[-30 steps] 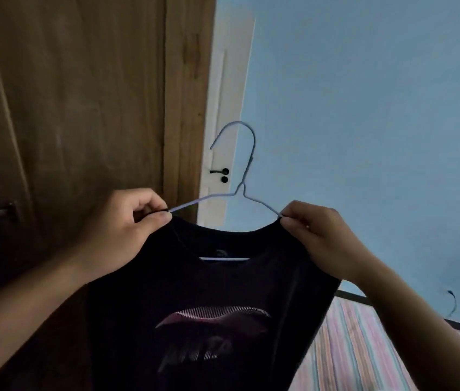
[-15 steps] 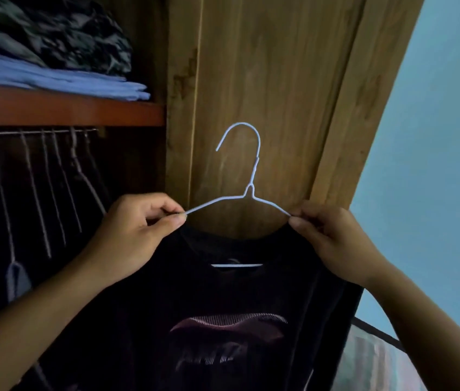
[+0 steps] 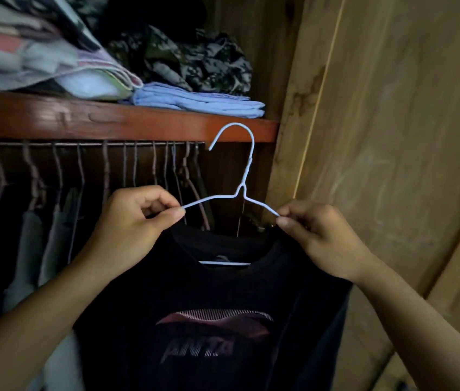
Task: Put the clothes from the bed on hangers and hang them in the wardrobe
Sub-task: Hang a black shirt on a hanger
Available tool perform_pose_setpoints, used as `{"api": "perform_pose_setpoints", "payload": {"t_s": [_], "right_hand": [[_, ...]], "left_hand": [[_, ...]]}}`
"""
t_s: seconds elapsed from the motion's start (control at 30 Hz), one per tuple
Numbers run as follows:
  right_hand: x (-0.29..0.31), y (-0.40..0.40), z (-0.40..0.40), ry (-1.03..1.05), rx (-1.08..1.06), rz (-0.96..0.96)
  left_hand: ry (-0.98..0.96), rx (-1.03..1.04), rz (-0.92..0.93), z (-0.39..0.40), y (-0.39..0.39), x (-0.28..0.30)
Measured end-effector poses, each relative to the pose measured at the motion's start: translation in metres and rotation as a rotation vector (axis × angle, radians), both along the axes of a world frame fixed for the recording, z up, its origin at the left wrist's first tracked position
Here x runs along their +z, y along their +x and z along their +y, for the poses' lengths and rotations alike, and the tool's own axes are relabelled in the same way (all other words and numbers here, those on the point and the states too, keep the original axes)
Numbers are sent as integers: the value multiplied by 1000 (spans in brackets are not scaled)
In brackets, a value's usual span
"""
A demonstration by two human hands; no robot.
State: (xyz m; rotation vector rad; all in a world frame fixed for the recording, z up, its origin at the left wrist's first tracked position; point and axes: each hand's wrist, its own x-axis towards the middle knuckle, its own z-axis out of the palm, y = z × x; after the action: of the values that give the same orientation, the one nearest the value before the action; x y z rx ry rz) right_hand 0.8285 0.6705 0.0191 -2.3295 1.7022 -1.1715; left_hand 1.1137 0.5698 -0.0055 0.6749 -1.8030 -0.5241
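The head view shows a black T-shirt (image 3: 217, 320) already sitting on a thin light-blue wire hanger (image 3: 241, 193), held up in front of the open wardrobe, just below the red-brown shelf (image 3: 110, 122) and a little to the right of the rail (image 3: 87, 143). The left hand (image 3: 130, 230) pinches the left shoulder of the hanger, thumb against forefinger, together with the edge of the cloth; the right hand (image 3: 319, 238) does the same on the right shoulder. Both hands are closed into a narrow pinch, with the other fingers curled in. I judge the shirt to be light and very soft, so it gives no support by itself and can slide off the smooth wire if the hanger tilts. The wire looks thin and probably bends easily, so a hard pull at the two ends is not good. For hanging, the better place to hold is likely the twisted neck under the hook, which is free now and points up with its opening to the left. The rail already carries many other hangers (image 3: 152, 165) close together, with clothes (image 3: 39, 244) below them, so the hook needs a gap.
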Motion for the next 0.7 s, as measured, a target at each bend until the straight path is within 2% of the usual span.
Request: {"api": "perform_pose_setpoints", "payload": {"t_s": [0.3, 0.4, 0.53, 0.7], "right_hand": [[3, 54, -65, 78, 406, -205], [4, 75, -76, 153, 535, -186], [-1, 101, -84, 276, 670, -166], [-9, 144, -82, 351, 818, -124]], "left_hand": [[65, 237, 48, 19, 55, -5], [76, 328, 28, 32, 67, -8], [89, 563, 30, 54, 84, -21], [94, 935, -125, 94, 102, -33]]}}
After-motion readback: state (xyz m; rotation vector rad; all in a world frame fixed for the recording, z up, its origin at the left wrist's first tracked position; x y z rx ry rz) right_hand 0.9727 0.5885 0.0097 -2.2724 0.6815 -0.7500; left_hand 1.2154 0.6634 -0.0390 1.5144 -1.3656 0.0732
